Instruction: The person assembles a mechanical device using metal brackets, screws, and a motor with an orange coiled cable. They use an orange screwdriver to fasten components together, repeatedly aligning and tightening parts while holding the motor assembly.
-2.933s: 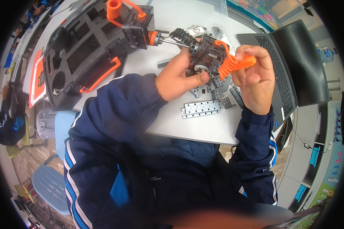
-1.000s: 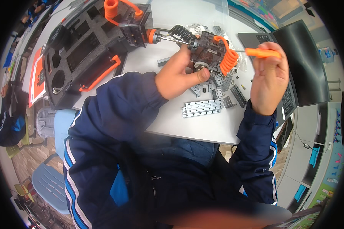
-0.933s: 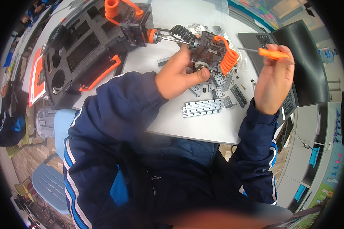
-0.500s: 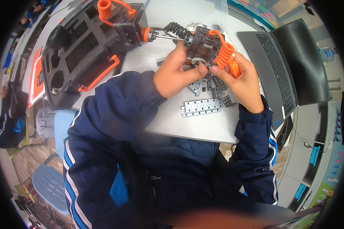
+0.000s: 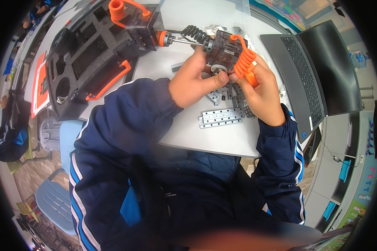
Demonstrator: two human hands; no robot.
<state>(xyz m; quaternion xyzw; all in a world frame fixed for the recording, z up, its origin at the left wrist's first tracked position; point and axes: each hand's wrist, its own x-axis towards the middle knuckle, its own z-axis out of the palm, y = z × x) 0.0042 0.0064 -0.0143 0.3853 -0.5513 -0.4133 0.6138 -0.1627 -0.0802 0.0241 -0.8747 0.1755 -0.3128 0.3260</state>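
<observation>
My left hand point(image 5: 195, 81) grips a dark see-through motor block point(image 5: 227, 48) from its left and lower side, the thumb resting by the round grey hub point(image 5: 218, 68) on its near face. A metal shaft point(image 5: 187, 41) joins this block to a second dark see-through block point(image 5: 144, 30) with an orange collar, farther left. In my closed right hand point(image 5: 264, 90) is an orange-handled tool point(image 5: 251, 78), partly covered by the fingers. Its working end is hidden beside the hub, where both thumbs nearly meet. A coiled orange cable point(image 5: 244, 62) hangs from the block over my right fingers.
Below my hands lie silver perforated metal strips point(image 5: 221, 118) and small dark brackets point(image 5: 238, 100). An open laptop point(image 5: 301, 71) stands to the right. On the left sits an open black case point(image 5: 81, 83) with foam cutouts and an orange handle point(image 5: 109, 81). A black coiled cable point(image 5: 195, 33) lies behind the shaft.
My right hand has turned slightly and shifted a little left, and the orange handle now sits lower between the fingers. The motor blocks have moved only slightly to the right.
</observation>
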